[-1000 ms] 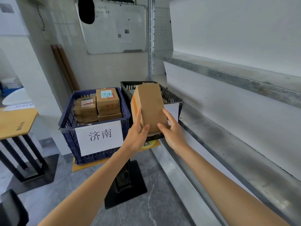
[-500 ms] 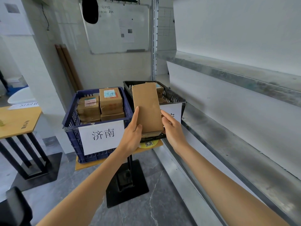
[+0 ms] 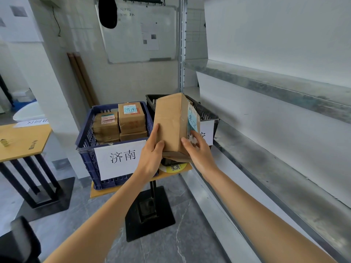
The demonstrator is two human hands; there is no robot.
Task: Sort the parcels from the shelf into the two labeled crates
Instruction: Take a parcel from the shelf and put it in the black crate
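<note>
A brown cardboard parcel [image 3: 171, 122] is held upright in front of the two crates, its blue handwritten label on the right face. My left hand [image 3: 152, 154] grips its lower left side, thumb on the front. My right hand [image 3: 198, 149] grips its lower right side, fingers over the label. The blue crate [image 3: 85, 149], with a white paper sign, holds several labelled brown parcels. To its right stands the black crate [image 3: 207, 114], mostly hidden behind the parcel; its white sign is partly covered.
Both crates stand on a small wooden table [image 3: 171, 174] with a black pedestal base. Bare metal shelves [image 3: 266, 168] run along the right. Another wooden table [image 3: 20, 141] is at the left, a whiteboard on the back wall.
The parcel has been turned in my hands, so that its labelled face now shows on the right. Both hands keep their hold near its lower end.
</note>
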